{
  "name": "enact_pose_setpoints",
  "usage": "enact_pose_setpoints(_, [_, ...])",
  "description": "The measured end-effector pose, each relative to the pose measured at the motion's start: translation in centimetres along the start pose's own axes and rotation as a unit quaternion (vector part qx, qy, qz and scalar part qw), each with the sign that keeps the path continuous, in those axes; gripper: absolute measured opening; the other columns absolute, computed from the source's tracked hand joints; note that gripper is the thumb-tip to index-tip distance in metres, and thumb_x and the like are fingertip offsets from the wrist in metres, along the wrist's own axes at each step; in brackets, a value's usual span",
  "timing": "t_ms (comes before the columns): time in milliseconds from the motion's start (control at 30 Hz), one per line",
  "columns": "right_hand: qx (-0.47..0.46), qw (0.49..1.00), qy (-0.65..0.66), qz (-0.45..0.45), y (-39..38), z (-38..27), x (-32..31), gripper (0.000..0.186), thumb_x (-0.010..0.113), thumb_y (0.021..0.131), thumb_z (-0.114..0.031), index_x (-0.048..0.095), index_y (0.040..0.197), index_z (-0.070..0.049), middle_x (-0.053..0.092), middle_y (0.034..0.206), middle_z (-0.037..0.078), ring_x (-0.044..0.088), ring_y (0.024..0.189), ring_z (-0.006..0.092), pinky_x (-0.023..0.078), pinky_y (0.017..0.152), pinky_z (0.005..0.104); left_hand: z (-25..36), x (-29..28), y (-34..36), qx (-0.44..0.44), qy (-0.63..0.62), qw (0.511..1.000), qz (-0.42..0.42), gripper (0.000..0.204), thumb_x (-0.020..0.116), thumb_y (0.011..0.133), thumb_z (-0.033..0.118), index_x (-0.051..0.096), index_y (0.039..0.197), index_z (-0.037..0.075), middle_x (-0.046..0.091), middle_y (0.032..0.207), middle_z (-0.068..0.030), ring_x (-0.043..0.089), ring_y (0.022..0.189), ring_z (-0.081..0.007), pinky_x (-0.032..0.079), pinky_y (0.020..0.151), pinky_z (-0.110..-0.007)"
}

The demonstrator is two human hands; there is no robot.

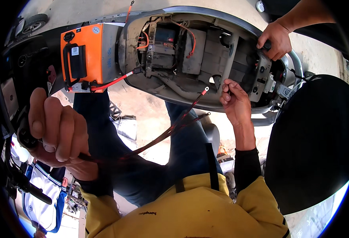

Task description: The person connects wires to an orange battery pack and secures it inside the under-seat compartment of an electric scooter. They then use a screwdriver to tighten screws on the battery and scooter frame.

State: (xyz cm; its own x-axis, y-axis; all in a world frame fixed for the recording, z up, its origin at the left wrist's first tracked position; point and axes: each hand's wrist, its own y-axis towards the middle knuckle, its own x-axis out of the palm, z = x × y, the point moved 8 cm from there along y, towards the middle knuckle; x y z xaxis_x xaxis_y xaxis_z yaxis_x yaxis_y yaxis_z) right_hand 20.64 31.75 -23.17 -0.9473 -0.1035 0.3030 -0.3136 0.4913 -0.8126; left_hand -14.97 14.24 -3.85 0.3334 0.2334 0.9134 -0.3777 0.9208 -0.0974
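We see the red and black cable bundle (170,131) running from the left hand (57,133), fist closed around it, up toward the open scooter compartment (182,51), its bare lug ends just below the rim. The right hand (234,104), fingers curled, touches that rim. Left of the compartment sits an orange battery box (88,55) bearing a small white square label (75,50); another person's hand (275,39) grips the compartment's right edge.

Yellow vest (190,210) over black long sleeves (245,166); dark blue trousers (150,174); both hands bare.
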Motion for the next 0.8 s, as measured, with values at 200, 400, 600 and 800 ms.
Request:
enact_pose_setpoints(200, [-0.003,0.997,-0.023,0.070,-1.4,2.6,-1.1,0.021,0.051,0.104,-0.009,0.064,0.114,0.003,0.053,0.083,0.002,0.043,0.066,0.0092,0.036,0.061,0.0243,0.0,-7.0,0.2,0.041,-0.104,0.991,0.073,0.020,0.056,0.096,0.017,0.048,0.104,0.001,0.050,0.078,-0.0092,0.053,0.051,-0.0161,0.039,0.042,-0.027])
enact_pose_setpoints(400, [0.083,0.995,-0.038,0.035,-1.3,6.6,3.6,0.030,0.053,0.106,-0.022,0.064,0.111,0.006,0.053,0.086,0.002,0.042,0.068,0.0096,0.035,0.061,0.0249,-1.9,-7.4,1.5,0.046,-0.064,0.994,0.075,0.026,0.057,0.097,0.023,0.052,0.104,-0.001,0.049,0.078,-0.0070,0.052,0.053,-0.0136,0.037,0.046,-0.027])
enact_pose_setpoints(600, [0.135,0.990,-0.042,0.010,0.6,9.3,9.0,0.047,0.060,0.102,-0.048,0.067,0.108,-0.001,0.052,0.081,-0.002,0.041,0.068,0.0087,0.035,0.061,0.0258,-3.8,-7.0,1.8,0.006,-0.059,0.996,0.070,0.031,0.058,0.097,0.030,0.054,0.103,0.000,0.050,0.077,-0.0064,0.050,0.052,-0.0135,0.038,0.048,-0.027])
enact_pose_setpoints(800, [0.105,0.994,-0.037,0.009,2.9,8.3,9.0,0.037,0.063,0.103,-0.038,0.073,0.103,-0.002,0.055,0.076,-0.005,0.045,0.062,0.0046,0.039,0.058,0.0216,-7.5,-7.9,0.6,-0.051,-0.034,0.990,0.130,0.037,0.057,0.095,0.034,0.055,0.102,-0.002,0.050,0.078,-0.0085,0.050,0.053,-0.0153,0.041,0.048,-0.028])
